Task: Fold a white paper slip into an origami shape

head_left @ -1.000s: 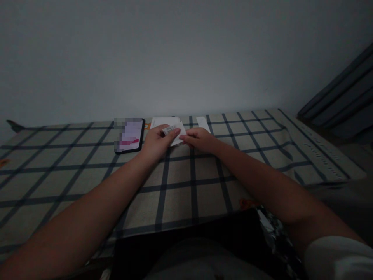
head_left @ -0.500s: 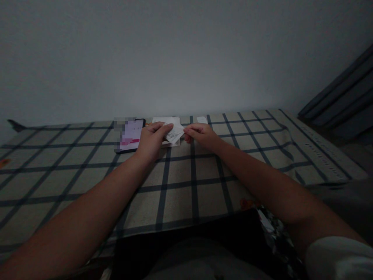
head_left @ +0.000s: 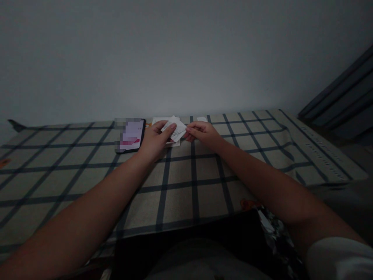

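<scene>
Wall [head_left: 186, 58] behind everything, pale grey, across the whole upper half. Below it, checked cloth [head_left: 72, 167]: beige with a dark grid, spread flat over a wide surface, from the left edge to a printed border at far right. Dark slatted panel [head_left: 344, 97] at the right edge, slanting down toward the cloth's far corner. Dark garment [head_left: 186, 241] at bottom centre, close to the camera; white sleeve [head_left: 338, 256] in the bottom right corner.

Phone [head_left: 130, 135] flat on the cloth near its far edge, screen up and lit, just beside the left hand's knuckles. Left hand [head_left: 154, 142]: thumb and fingers closed together on the left end of a small white paper slip [head_left: 176, 130], pinching it just above the cloth. Right hand [head_left: 202, 134]: fingertips drawn together on the slip's right end, pinching it likewise.

Slip between the two hands, lifted off the cloth and tilted, with faint print too small to read. Under and behind it, more white papers [head_left: 163, 121] flat on the cloth, near the phone's right side. Smallest of all, one white scrap [head_left: 202, 119] beyond the right hand, flat near the far edge.
</scene>
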Available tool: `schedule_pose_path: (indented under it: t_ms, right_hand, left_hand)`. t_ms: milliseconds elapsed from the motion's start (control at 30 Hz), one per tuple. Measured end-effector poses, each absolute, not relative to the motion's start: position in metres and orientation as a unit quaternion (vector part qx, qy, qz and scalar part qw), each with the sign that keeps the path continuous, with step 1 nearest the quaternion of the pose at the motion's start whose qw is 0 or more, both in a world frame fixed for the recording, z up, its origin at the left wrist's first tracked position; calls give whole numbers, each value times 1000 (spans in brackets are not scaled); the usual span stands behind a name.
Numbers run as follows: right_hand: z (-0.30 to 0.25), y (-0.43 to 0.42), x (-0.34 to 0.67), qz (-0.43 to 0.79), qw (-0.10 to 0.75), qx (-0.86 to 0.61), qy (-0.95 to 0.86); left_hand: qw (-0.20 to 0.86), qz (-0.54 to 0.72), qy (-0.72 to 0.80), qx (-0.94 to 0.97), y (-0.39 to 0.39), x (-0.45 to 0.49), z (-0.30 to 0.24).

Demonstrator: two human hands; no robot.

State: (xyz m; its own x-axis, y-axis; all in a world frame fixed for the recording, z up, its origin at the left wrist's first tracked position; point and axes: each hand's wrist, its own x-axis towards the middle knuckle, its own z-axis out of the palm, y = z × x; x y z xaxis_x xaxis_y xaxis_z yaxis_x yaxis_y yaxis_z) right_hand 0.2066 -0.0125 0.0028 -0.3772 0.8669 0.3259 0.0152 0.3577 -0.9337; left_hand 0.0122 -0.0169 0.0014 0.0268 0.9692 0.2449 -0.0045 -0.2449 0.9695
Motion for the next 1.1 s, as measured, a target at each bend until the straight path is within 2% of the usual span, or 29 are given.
schedule_pose_path:
  t_ms: [100,200,300,567,733,833,1100]
  right_hand:
    - [3,-11,207,441,491,-341,-670]
    - [3,-9,208,418,523,-352,-654]
    - [2,-8,208,388,534,-366,-656]
    - [1,-10,210,356,512,-352,-698]
    - [3,-12,208,416,456,-330,-714]
    - [3,-12,208,443,438,-316,-716]
    - [1,-11,209,449,399,-308,-738]
  left_hand:
    - [380,576,421,588,-14,10,1]
    - [264,575,455,627,-11,5,0]
    - [227,553,482,641,-13,3,2]
    - [308,504,479,649,-17,8,3]
    - [480,497,434,578,-17,13,-4]
    - [548,490,423,530,-18,15,-4]
    - [605,483,383,505,-15,15,-5]
